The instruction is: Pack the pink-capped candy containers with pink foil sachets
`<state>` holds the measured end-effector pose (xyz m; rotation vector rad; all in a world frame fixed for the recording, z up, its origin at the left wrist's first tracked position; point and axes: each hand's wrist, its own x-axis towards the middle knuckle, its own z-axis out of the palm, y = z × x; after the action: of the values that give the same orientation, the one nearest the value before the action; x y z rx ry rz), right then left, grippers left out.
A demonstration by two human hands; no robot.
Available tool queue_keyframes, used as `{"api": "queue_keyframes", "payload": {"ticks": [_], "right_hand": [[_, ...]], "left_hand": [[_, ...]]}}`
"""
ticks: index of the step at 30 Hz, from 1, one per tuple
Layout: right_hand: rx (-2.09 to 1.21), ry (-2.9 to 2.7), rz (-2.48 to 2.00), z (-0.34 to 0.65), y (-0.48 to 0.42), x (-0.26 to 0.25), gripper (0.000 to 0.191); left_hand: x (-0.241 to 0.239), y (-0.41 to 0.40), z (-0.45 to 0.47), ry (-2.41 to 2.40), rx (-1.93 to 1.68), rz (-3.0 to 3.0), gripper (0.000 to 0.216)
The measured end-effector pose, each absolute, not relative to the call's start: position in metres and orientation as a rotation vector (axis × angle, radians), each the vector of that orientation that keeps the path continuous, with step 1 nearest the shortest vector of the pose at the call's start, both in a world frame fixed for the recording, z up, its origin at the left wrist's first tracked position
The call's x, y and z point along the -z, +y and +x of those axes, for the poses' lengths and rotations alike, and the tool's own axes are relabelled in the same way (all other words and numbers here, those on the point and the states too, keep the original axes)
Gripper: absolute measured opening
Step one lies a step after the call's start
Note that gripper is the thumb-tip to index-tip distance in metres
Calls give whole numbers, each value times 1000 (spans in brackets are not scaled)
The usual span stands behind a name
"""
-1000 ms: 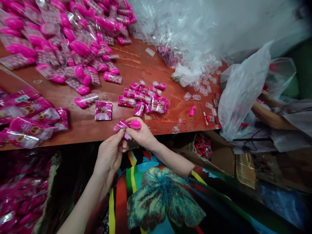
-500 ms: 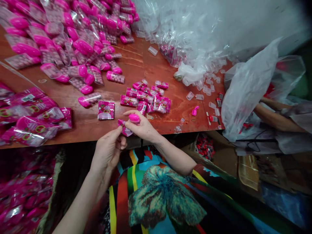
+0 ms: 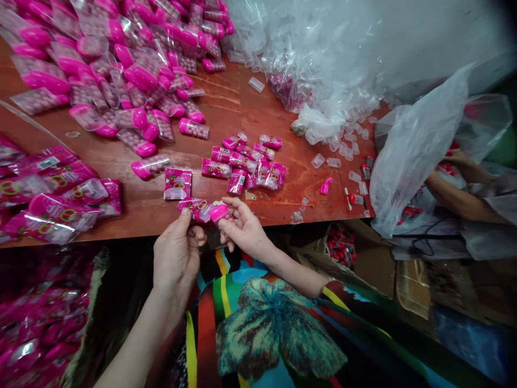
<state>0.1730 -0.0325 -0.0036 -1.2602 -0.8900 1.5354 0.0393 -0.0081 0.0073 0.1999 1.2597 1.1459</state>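
Note:
My left hand (image 3: 176,258) is closed at the table's front edge, pinching a pink printed packet (image 3: 194,207) between thumb and finger. Close against the packet's right end is a small container with a pink cap (image 3: 218,213), gripped by the fingers of my right hand (image 3: 249,233). Whether the container's body sits inside the packet's end I cannot tell. A flat pink packet (image 3: 177,184) lies just beyond my left hand. Past my right hand sits a small pile of filled pink packets (image 3: 246,161).
Clear tubes of pink candy balls with pink caps (image 3: 141,78) heap at the back left. Larger packets (image 3: 60,202) lie at left. A clear bag (image 3: 315,59) spills small clear cups at the back. At right, a co-worker's arm (image 3: 456,194) reaches behind a plastic bag (image 3: 416,145).
The pink cap has come down and tilted in my right hand, whose fingers now show more. More of the packet is visible, stretched out between my hands.

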Motion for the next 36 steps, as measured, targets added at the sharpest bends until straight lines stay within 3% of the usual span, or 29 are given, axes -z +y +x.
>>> {"api": "queue_keyframes", "payload": {"ticks": [7, 15, 22, 32, 36], "right_hand": [[-1601, -875, -1252, 166, -35, 1, 55], [-1367, -893, -1296, 164, -33, 5, 46], [-1554, -909, -1262, 161, -37, 5, 49], [-1148, -1369, -1371, 174, -37, 18, 47], [-1088, -1527, -1318, 183, -38, 12, 57]], "left_hand": [[-1, -10, 41, 1154, -1202, 242, 29], [-3, -11, 43, 1221, -1185, 241, 32], [-4, -14, 44, 1203, -1139, 269, 38], [-11, -19, 44, 1097, -858, 343, 42], [-14, -17, 42, 1087, -912, 298, 42]]}}
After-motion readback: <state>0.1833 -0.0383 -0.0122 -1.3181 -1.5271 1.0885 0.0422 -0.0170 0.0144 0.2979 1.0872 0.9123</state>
